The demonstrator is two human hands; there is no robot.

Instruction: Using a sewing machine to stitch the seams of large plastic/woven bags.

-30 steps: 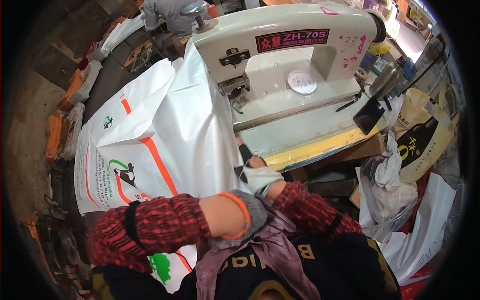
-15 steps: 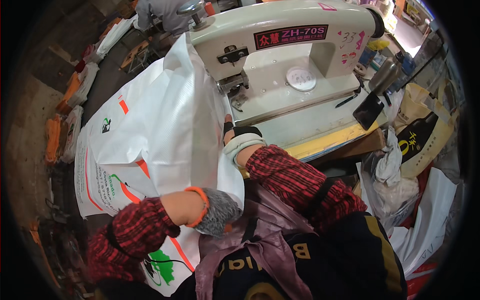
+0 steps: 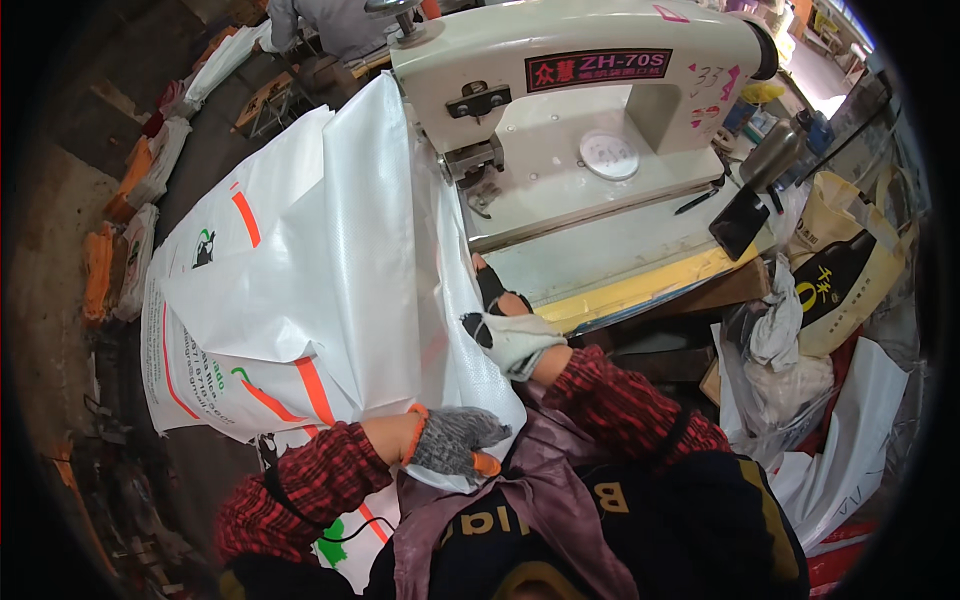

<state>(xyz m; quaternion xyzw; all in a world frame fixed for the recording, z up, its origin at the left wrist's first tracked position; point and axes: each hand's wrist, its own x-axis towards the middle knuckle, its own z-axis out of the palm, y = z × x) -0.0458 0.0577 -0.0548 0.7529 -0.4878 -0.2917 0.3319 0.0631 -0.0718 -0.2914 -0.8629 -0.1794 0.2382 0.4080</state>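
Observation:
A big white woven plastic bag [image 3: 360,250] with orange stripes and green and black print drapes along the left of a cream industrial sewing machine [image 3: 465,55]. Its right edge runs close beside the machine's needle area [image 3: 480,165]. My left hand [image 3: 455,443], in a grey knit glove with orange fingertips, pinches the bag's nearest corner in front of my apron. Farther up the same edge, my right hand [image 3: 512,325], in a white and black glove, grips the bag with its thumb on top. One of its fingers stretches toward the machine; the other fingertips are partly hidden.
On the machine's base lies a round white lid [image 3: 608,155]. A dark phone [image 3: 740,222], a pen [image 3: 695,202] and a metal bottle [image 3: 773,152] stand or lie to the right. Beyond them hangs a beige tote bag [image 3: 845,265]. Another person [image 3: 335,25] works at the far left.
My right hand has come back toward me and slightly right, away from the needle area. My left hand has shifted right, and the bag's near edge has moved right with it.

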